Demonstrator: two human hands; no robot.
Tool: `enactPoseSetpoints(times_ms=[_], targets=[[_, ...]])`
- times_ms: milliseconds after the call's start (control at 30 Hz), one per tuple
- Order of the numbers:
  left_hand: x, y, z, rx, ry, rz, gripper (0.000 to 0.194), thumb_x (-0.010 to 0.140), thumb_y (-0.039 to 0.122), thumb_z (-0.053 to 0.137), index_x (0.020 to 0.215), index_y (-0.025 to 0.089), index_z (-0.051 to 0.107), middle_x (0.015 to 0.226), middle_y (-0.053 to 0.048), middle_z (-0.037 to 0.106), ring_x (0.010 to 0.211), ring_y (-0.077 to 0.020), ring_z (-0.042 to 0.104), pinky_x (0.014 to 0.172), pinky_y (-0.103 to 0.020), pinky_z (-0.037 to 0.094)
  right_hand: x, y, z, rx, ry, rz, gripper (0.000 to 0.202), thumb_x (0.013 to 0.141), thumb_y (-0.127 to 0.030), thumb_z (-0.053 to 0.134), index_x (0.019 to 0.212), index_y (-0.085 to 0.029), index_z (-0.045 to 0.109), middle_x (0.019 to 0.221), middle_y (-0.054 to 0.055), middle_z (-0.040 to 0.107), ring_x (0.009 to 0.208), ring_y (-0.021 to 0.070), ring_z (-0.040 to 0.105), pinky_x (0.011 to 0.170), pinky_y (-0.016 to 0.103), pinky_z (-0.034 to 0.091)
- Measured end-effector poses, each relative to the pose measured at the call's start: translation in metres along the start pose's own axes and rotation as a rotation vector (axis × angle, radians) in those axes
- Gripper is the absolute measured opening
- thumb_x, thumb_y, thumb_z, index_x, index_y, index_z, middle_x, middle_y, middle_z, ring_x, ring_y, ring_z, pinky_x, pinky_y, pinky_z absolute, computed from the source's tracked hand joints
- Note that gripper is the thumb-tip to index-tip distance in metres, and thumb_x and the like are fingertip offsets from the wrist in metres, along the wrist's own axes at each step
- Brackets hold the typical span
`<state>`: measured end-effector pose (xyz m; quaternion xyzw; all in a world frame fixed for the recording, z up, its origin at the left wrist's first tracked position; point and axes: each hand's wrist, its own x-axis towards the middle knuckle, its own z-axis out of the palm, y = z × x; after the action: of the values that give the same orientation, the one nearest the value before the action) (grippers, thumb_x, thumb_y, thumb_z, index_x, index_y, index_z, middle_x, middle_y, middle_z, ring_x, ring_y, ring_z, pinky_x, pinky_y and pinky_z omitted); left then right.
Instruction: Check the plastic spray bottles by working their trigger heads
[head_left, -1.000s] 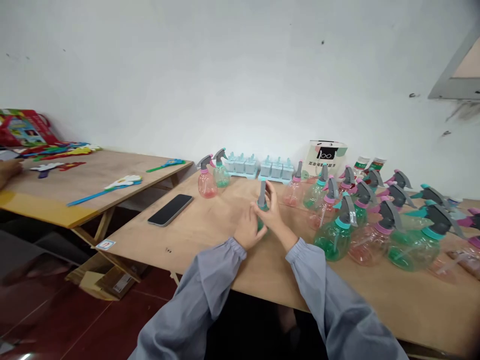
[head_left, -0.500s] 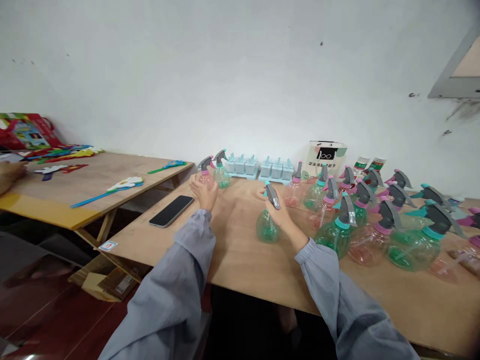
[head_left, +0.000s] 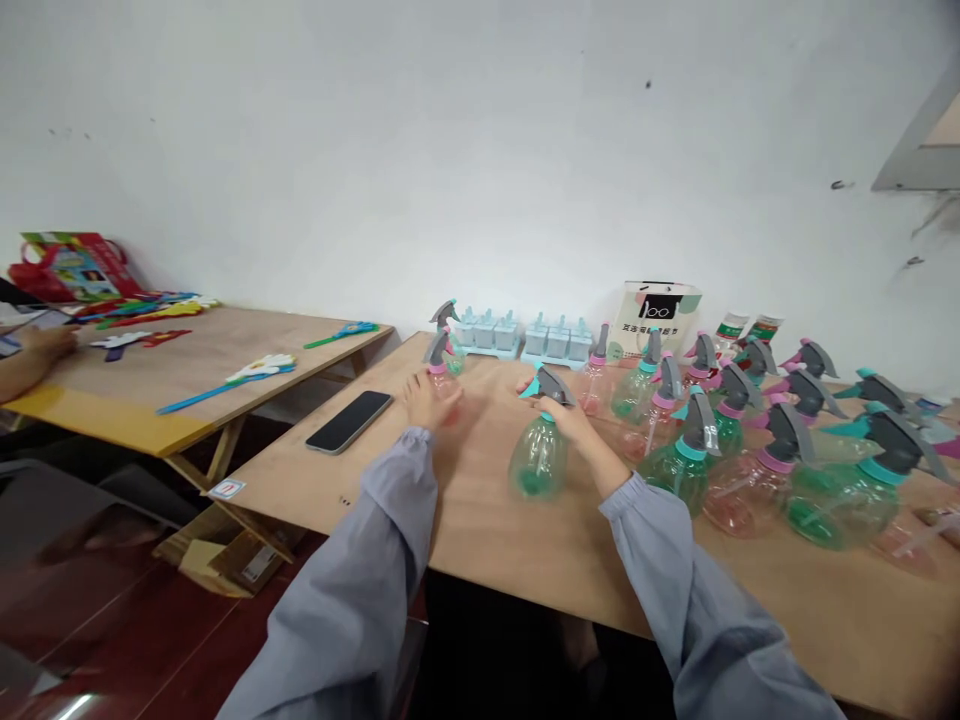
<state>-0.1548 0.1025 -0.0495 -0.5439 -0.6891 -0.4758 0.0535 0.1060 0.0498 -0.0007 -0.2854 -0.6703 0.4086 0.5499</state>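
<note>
My left hand [head_left: 430,402] is wrapped round a pink spray bottle [head_left: 444,382] with a grey trigger head, partly hidden behind the fingers. To its right, a green spray bottle [head_left: 538,462] with a grey and turquoise head stands on the wooden table [head_left: 487,530]. My right hand [head_left: 561,412] grips this bottle round the neck, just under the head. Another green spray bottle [head_left: 442,315] shows behind the pink one, mostly covered by it. Several pink and green spray bottles [head_left: 675,470] crowd the table right of my right hand.
A black phone [head_left: 349,421] lies left of my left hand. Pale blue popsicle moulds [head_left: 487,335] and a printed paper bag [head_left: 652,318] stand along the wall. On the left table [head_left: 202,350] are colourful flower-shaped pieces [head_left: 259,370] and another person's hand [head_left: 49,345].
My left hand has closed on the pink bottle, which has come right and nearer. The green bottle's head has turned side-on in my right hand. The view has shifted slightly.
</note>
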Motion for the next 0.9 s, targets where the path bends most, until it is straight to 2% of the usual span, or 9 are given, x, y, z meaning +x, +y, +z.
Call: enactPoseSetpoints(times_ms=[133,267,433,600,700,800,900], targets=[[-0.046,0.004,-0.013,-0.165,-0.052,0.173,0.062,0.068,0.049,0.077,0.114,0.019,0.049,0.110,-0.013,0.061,0.107,-0.0321,0.063,0.094,-0.046,0.049,-0.002,-0.022,0.000,0.196,-0.087,0.092,0.028,0.063,-0.033,0.058,0.086,-0.021,0.070,0.091,0.006,0.076,0.098,0.0268,0.071,0.087,0.041,0.056],[-0.069,0.010,-0.024,-0.254,-0.114,0.187,0.058,0.077,0.051,0.069,0.121,0.020,0.048,0.113,-0.013,0.064,0.107,-0.0306,0.066,0.093,-0.045,0.052,-0.001,-0.041,0.008,0.316,-0.121,0.084,0.035,0.060,-0.033,0.055,0.090,-0.021,0.068,0.087,0.008,0.076,0.095,0.0284,0.073,0.083,0.042,0.057],[-0.070,0.011,-0.028,-0.306,-0.135,0.214,0.059,0.077,0.049,0.068,0.123,0.018,0.048,0.118,-0.016,0.065,0.112,-0.0326,0.066,0.098,-0.049,0.052,-0.003,-0.050,0.016,0.343,-0.107,0.118,0.036,0.061,-0.032,0.055,0.094,-0.022,0.066,0.088,0.006,0.076,0.097,0.0280,0.073,0.083,0.042,0.058],[-0.069,0.004,-0.029,-0.332,-0.150,0.273,0.055,0.078,0.051,0.065,0.122,0.021,0.051,0.116,-0.012,0.067,0.109,-0.0309,0.067,0.096,-0.047,0.052,-0.004,-0.053,0.014,0.380,-0.090,0.165,0.033,0.059,-0.030,0.058,0.090,-0.023,0.066,0.089,0.004,0.076,0.099,0.0264,0.071,0.080,0.038,0.057],[-0.068,-0.001,-0.029,-0.325,-0.157,0.316,0.056,0.077,0.053,0.061,0.122,0.020,0.052,0.113,-0.012,0.068,0.106,-0.0317,0.067,0.093,-0.046,0.052,-0.003,-0.052,0.013,0.409,-0.071,0.185,0.026,0.056,-0.027,0.058,0.081,-0.023,0.063,0.082,0.003,0.074,0.090,0.0243,0.071,0.070,0.033,0.054],[-0.068,-0.004,-0.028,-0.328,-0.162,0.355,0.057,0.079,0.055,0.055,0.124,0.019,0.054,0.114,-0.013,0.068,0.106,-0.0330,0.067,0.092,-0.047,0.051,-0.002,-0.050,0.012,0.412,-0.028,0.189,0.021,0.050,-0.028,0.055,0.071,-0.022,0.058,0.070,0.003,0.071,0.078,0.0229,0.069,0.055,0.028,0.045],[-0.068,-0.004,-0.027,-0.327,-0.147,0.354,0.054,0.084,0.052,0.049,0.123,0.016,0.056,0.112,-0.015,0.068,0.105,-0.0334,0.066,0.092,-0.047,0.050,-0.003,-0.051,0.012,0.374,0.005,0.147,0.021,0.049,-0.029,0.053,0.069,-0.022,0.056,0.069,0.004,0.071,0.074,0.0224,0.067,0.053,0.029,0.042]])
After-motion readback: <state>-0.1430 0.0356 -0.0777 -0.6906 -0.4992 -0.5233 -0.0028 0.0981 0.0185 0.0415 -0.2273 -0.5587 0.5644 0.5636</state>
